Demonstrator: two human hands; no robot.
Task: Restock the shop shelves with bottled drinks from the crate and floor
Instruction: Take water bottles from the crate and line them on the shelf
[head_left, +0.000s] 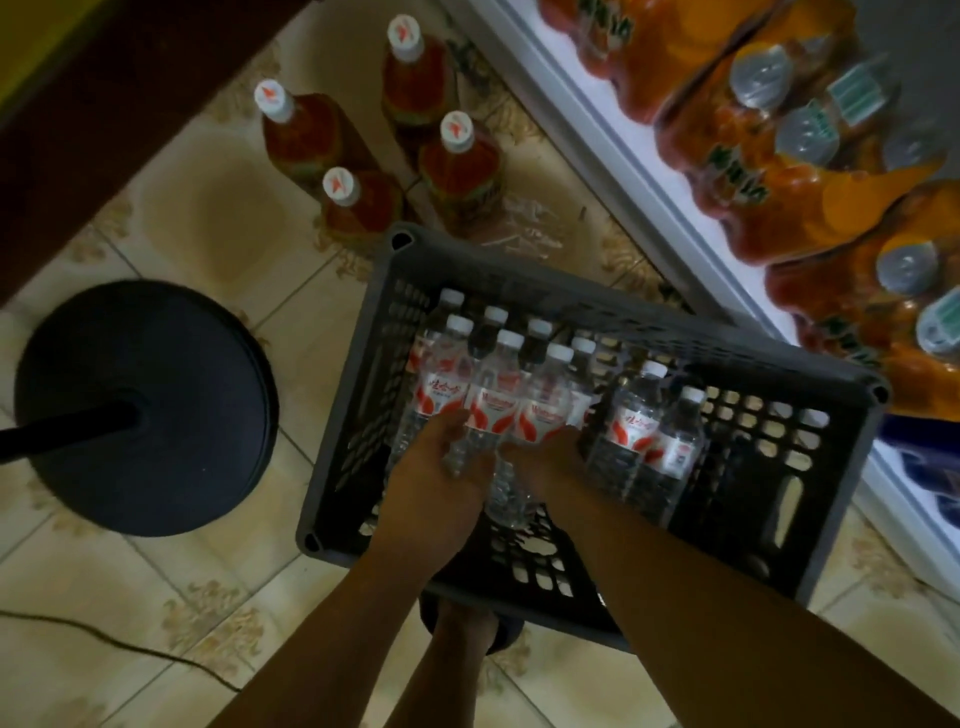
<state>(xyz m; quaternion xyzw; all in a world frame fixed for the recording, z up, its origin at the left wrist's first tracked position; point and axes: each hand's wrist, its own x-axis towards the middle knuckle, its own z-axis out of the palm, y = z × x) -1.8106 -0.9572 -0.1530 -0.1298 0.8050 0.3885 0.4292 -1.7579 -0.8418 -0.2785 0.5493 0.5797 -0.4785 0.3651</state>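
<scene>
Evidently, water bottles (492, 400) in the crate (623, 319) are gripped low by the left hand (441, 467) and right hand (548, 457); their thin, probably slippery plastic is best held mid-body.

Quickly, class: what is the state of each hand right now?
Left hand: grips the front-row water bottles in the crate.
Right hand: grips the same row from the other side.
</scene>
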